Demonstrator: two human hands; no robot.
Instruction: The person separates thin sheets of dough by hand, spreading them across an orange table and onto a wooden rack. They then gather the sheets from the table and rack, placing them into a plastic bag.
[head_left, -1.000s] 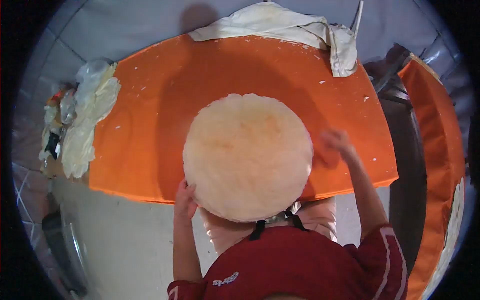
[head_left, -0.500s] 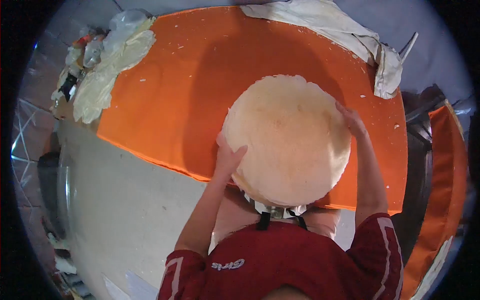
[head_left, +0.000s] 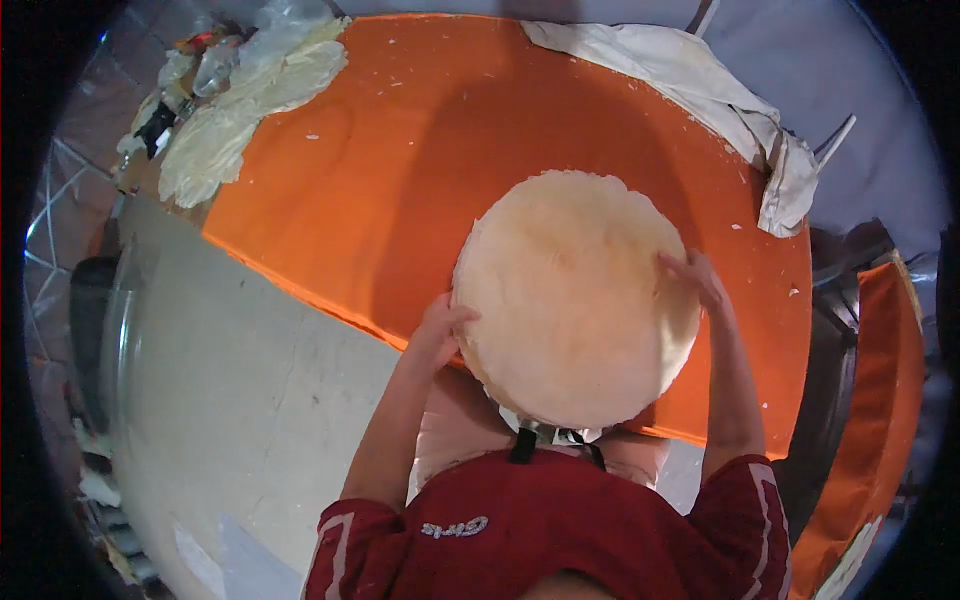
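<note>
A large round cream-coloured disc with a slightly ragged rim lies in front of my body, over the near edge of an orange sheet. My left hand grips its left edge, with the thumb on top and the other fingers hidden beneath or beside the rim. On the right side, my right hand holds the edge, its fingertips resting on the upper face. What lies under the disc is mostly hidden; dark straps and a white patterned piece show below it.
White cloth lies along the far right edge of the orange sheet. Crumpled pale sheets and plastic bags are at the upper left. Another orange panel stands at the right. Small white scraps dot the sheet.
The view has shifted slightly. My right hand has moved from the disc's edge further onto its top face. My left thumb reaches less far over the disc.
</note>
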